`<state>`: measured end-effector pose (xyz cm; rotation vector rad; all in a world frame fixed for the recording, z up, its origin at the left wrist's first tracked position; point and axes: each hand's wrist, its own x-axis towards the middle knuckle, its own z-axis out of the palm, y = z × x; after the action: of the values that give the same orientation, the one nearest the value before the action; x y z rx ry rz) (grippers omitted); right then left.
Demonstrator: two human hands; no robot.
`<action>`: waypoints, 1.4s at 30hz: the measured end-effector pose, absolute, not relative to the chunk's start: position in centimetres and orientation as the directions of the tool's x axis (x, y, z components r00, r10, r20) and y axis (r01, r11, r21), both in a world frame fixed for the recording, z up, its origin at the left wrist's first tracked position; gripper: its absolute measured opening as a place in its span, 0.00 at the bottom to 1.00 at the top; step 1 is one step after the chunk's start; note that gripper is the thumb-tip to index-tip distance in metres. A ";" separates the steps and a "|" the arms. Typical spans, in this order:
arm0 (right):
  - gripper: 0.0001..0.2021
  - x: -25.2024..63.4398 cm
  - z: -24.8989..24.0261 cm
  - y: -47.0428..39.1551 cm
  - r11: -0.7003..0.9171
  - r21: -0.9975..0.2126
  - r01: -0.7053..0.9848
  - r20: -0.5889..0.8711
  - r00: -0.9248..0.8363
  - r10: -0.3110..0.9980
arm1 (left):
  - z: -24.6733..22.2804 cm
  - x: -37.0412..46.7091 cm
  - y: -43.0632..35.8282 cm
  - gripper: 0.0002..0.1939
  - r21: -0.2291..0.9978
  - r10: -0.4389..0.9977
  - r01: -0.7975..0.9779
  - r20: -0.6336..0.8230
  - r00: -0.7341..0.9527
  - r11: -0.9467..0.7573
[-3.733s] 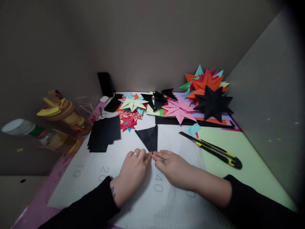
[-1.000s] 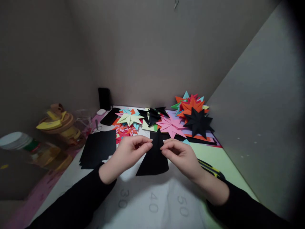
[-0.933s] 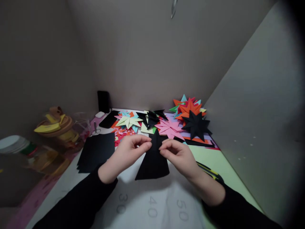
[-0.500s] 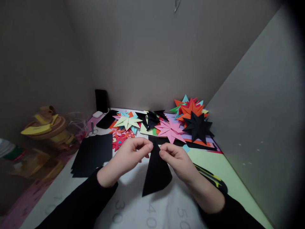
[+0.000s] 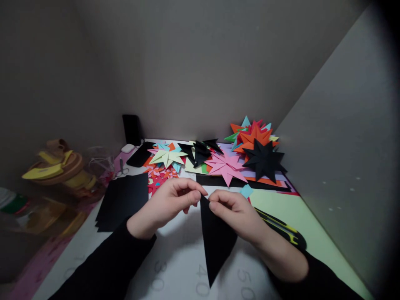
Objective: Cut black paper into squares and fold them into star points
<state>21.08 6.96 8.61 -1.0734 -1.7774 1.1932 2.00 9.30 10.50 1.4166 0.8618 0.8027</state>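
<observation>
A folded piece of black paper point(image 5: 216, 237) hangs from my fingertips above the white work surface, its sharp point turned down toward me. My left hand point(image 5: 171, 200) pinches its top corner between thumb and forefinger. Close beside it, my right hand point(image 5: 239, 212) grips the upper right edge the same way and hides part of the paper. Left of my left hand lies a stack of black paper sheets point(image 5: 123, 202). A black and yellow utility knife point(image 5: 283, 229) rests by my right forearm.
Behind my hands sit a pink paper star point(image 5: 226, 166), a black star point(image 5: 265, 160), a pale yellow star point(image 5: 168, 158) and folded black pieces point(image 5: 200, 153). Phones point(image 5: 140, 154) and small scissors point(image 5: 121, 167) lie at the back left. A brown and yellow container point(image 5: 62, 168) stands farther left.
The black paper has turned in my fingers, and its lower point has swung to the right and nearer me. Both hands keep their pinch. The view has shifted slightly.
</observation>
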 end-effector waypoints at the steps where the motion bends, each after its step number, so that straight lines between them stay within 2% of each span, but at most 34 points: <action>1: 0.11 21.1 8.6 6.9 0.238 -0.935 0.262 0.128 -0.378 0.917 | 10.7 2.1 9.2 0.08 0.997 0.882 0.070 -0.017 0.471 -0.018; 6: 0.09 21.4 8.6 7.1 0.375 -0.807 0.456 0.205 -0.379 0.902 | 11.2 2.0 9.1 0.06 0.950 0.901 0.272 0.020 0.433 -0.152; 8: 0.08 21.6 8.4 7.3 0.477 -0.674 0.564 0.268 -0.415 0.869 | 11.0 1.9 9.2 0.04 0.914 0.891 0.338 0.052 0.451 -0.224; 11: 0.10 21.8 8.1 7.7 0.619 -0.387 0.684 0.396 -0.483 0.781 | 10.5 1.9 9.3 0.04 0.891 0.872 0.369 0.056 0.486 -0.263; 13: 0.11 22.1 7.8 7.8 0.652 -0.213 0.728 0.515 -0.484 0.708 | 10.1 2.2 9.4 0.07 0.934 0.864 0.320 -0.024 0.502 -0.161; 15: 0.12 22.5 7.6 7.7 0.646 -0.081 0.759 0.669 -0.439 0.600 | 9.6 2.5 9.5 0.14 0.981 0.877 0.190 -0.119 0.465 0.033; 17: 0.13 23.2 7.2 7.6 0.655 0.002 0.755 0.785 -0.407 0.466 | 9.2 2.9 9.4 0.20 0.974 0.880 0.008 -0.209 0.427 0.227; 19: 0.15 23.7 6.7 7.5 0.723 0.052 0.689 0.816 -0.447 0.367 | 8.8 3.2 9.3 0.24 0.921 0.847 -0.129 -0.273 0.456 0.366; 21: 0.17 24.0 6.2 7.7 0.798 0.041 0.602 0.789 -0.510 0.343 | 8.5 3.6 9.2 0.26 0.883 0.825 -0.202 -0.284 0.488 0.423; 24: 0.18 23.8 5.6 8.1 0.816 -0.066 0.574 0.782 -0.478 0.399 | 8.0 4.0 9.2 0.25 0.894 0.882 -0.271 -0.226 0.414 0.356; 28: 0.14 22.6 5.9 8.6 0.715 -0.378 0.588 0.801 -0.180 0.571 | 7.7 4.1 9.2 0.15 0.920 0.926 -0.245 -0.227 0.301 0.305; 31: 0.09 22.1 6.6 8.5 0.650 -0.566 0.507 0.710 -0.100 0.697 | 7.7 4.2 9.2 0.15 0.925 0.925 -0.212 -0.251 0.285 0.316; 36: 0.09 21.8 6.7 8.3 0.610 -0.623 0.490 0.641 -0.127 0.757 | 7.6 4.5 9.0 0.14 0.947 0.927 -0.141 -0.239 0.288 0.288; 42: 0.10 21.5 6.6 8.3 0.507 -0.721 0.472 0.534 -0.087 0.841 | 6.8 4.5 9.3 0.11 0.997 0.963 0.005 -0.076 0.259 0.077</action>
<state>21.54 8.26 6.56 -1.1158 -1.7292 0.4519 4.51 9.25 6.76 1.2623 1.0468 0.9622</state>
